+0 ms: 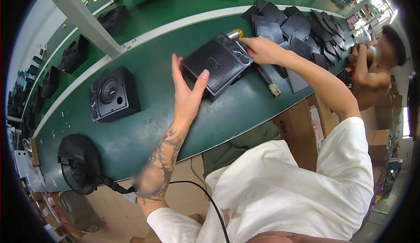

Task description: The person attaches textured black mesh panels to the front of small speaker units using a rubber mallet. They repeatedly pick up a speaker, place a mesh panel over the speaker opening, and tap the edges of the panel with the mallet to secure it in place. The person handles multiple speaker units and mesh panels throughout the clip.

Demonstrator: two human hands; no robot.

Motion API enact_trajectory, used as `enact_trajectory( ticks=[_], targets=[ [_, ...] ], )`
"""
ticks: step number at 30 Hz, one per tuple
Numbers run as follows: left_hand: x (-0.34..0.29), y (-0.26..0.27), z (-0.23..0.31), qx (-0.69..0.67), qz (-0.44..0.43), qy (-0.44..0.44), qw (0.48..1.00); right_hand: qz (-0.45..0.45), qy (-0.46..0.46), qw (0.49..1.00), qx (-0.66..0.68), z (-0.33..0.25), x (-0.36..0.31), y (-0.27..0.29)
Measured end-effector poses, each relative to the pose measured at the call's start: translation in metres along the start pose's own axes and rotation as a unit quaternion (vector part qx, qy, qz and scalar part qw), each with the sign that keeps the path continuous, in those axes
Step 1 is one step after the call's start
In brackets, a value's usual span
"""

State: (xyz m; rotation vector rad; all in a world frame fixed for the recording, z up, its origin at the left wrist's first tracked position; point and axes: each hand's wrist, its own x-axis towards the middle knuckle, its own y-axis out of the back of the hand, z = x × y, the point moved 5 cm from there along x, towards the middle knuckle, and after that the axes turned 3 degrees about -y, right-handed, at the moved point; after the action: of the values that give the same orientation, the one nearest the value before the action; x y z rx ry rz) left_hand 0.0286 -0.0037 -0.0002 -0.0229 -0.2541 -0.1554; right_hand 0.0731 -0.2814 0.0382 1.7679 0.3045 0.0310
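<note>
My left hand point(186, 98) steadies a black speaker box point(216, 66) on the bench, thumb on its front and fingers spread along its left side. A textured grille covers most of that front. By the box's upper right corner, my right hand point(264, 50) is closed round the handle of a mallet. The mallet's head point(235, 34), silver with a brass-coloured end, lies over the box's far edge. Its dark handle point(266, 78) runs out below my hand to a worn, pale end. My right fingertips are partly hidden.
Another speaker box point(114, 94), its cone bare, stands left on the green bench point(148, 129). A black fan point(78, 162) is at the near left. Black grille panels point(299, 29) lie piled at the far right. A person point(372, 64) sits beyond. More speakers point(74, 55) line the back strip.
</note>
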Motion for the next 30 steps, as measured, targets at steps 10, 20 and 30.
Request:
enact_trajectory(
  ticks=[10,20,30],
  targets=[
    [0.003,0.0,-0.012,-0.035,-0.014,0.018,0.999,0.024,-0.098,0.974,0.202,0.005,0.031,0.041],
    [-0.001,-0.01,0.002,-0.134,0.009,0.055,0.989,-0.123,-0.035,0.954,0.271,-0.089,-0.006,0.082],
    [0.002,-0.012,0.004,-0.136,0.016,0.06,0.989,-0.093,0.111,0.965,0.218,-0.121,-0.012,0.076]
  ],
)
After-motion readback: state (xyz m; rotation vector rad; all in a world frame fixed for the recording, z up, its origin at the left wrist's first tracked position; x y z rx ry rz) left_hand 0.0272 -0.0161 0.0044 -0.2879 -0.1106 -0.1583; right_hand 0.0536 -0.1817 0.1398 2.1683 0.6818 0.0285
